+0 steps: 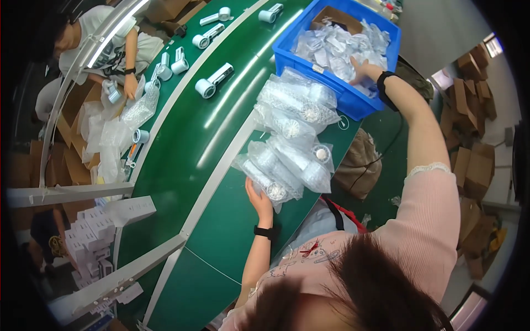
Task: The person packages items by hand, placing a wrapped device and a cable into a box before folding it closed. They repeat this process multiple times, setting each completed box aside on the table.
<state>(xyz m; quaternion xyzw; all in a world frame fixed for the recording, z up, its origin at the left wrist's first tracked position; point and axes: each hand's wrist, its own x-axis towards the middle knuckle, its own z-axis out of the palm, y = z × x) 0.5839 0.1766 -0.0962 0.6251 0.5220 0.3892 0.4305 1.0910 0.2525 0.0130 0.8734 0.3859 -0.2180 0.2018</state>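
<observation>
My left hand (259,201) rests against the nearest of several bubble-wrap pouches (290,149), its fingers stretched along the pouch's side. Each pouch appears to hold a pale device with a round, grille-like end; the pouches lie in a row across the green worktop (212,243). My right hand (362,71) reaches into a blue plastic bin (337,83), fingers spread over a heap of small clear packets (334,52). What is inside those packets is too small to tell. Some of the right fingertips are hidden among them.
Beyond the worktop's metal rail runs a green conveyor belt (232,99), with pale long-handled devices (215,81) on it. Across it, a person (110,49) handles a device and bubble wrap. White boxes (91,237) are stacked at left. A brown sack (360,168) stands below the bin.
</observation>
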